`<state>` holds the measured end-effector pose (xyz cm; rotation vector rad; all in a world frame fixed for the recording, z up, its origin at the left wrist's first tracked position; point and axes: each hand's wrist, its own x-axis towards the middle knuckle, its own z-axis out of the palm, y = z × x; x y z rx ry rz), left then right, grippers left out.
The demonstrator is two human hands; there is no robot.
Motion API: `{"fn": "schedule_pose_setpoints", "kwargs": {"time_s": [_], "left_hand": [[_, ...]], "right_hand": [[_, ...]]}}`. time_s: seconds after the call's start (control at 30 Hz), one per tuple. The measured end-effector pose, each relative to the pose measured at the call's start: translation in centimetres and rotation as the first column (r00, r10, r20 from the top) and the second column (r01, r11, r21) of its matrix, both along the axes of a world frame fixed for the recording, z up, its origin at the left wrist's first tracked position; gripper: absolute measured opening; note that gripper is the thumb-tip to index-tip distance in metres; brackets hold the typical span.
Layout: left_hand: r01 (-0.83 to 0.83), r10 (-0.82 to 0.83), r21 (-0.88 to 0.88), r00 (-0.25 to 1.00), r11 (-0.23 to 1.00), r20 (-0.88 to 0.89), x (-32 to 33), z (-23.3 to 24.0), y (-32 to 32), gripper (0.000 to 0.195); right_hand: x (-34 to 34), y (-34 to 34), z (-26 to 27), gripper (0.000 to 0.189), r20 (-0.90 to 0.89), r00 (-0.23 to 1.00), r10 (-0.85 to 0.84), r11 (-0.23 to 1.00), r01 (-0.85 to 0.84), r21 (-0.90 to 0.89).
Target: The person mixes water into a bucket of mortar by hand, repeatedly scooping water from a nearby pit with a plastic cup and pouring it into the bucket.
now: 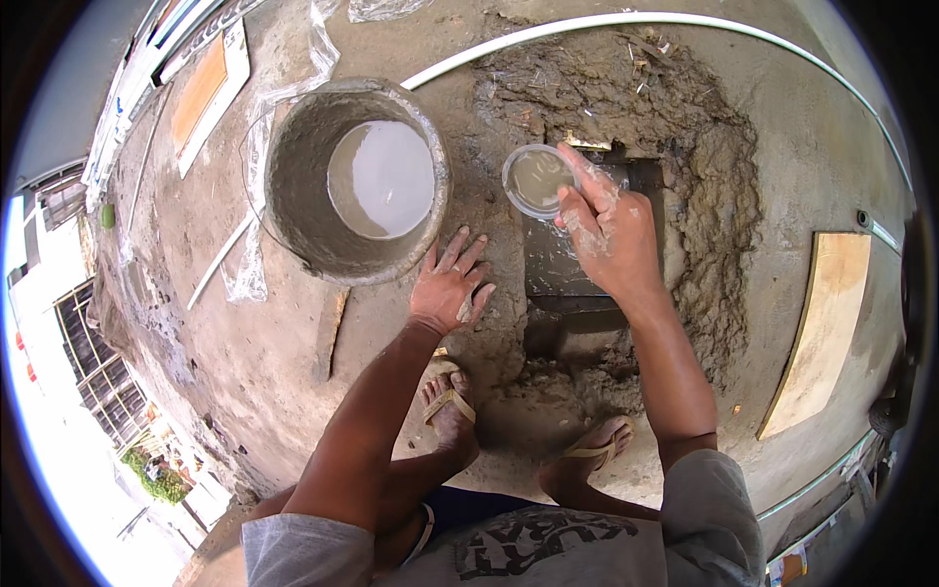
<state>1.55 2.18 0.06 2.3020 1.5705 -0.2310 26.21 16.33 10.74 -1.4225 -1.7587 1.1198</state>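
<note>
My right hand (pixel 612 227), smeared with mud, grips a small clear plastic cup (pixel 539 181) by its right side. Murky liquid shows inside the cup. Beneath it lies a rectangular pit (pixel 565 257) with dark water in it. My left hand (pixel 451 282) is palm down with its fingers spread, close to the rim of a mud-caked bucket (pixel 301 176). Whether that palm bears on the ground or hovers just over it, I cannot tell. Greyish water (pixel 389 180) covers the bottom of the bucket.
Wet mortar or mud (pixel 711 183) is heaped around the pit's far and right sides. A white pipe (pixel 587 26) curves behind it. Wooden boards lie right (pixel 821 330) and far left (pixel 202 95). A wood strip (pixel 334 334) lies below the bucket; clear plastic sheeting (pixel 253 271) lies beside it.
</note>
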Motion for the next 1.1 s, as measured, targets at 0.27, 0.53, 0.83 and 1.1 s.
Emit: {"fn": "schedule_pose_setpoints", "kwargs": {"time_s": [0.27,0.53,0.83,1.1], "left_hand": [[-0.039,0.040,-0.046,0.999,0.998,0.034,-0.4,0.3,-0.4,0.042],[-0.054,0.054,-0.001,0.995,0.999,0.087,-0.5,-0.3,-0.9,0.040],[-0.044,0.047,-0.057,0.998,0.997,0.037,-0.1,0.5,-0.6,0.044],[-0.055,0.058,-0.036,0.995,0.998,0.076,-0.4,0.0,-0.8,0.043]], "right_hand": [[-9.1,2.7,3.8,0.044,0.223,0.975,0.016,0.859,-0.127,0.497],[-10.3,1.4,3.0,0.056,0.439,0.896,0.075,0.781,-0.326,0.532],[-10.8,0.1,2.3,0.061,0.519,0.848,0.106,0.649,-0.454,0.610],[-10.8,-0.9,1.0,0.059,0.580,0.807,0.110,0.509,-0.547,0.665]]}}
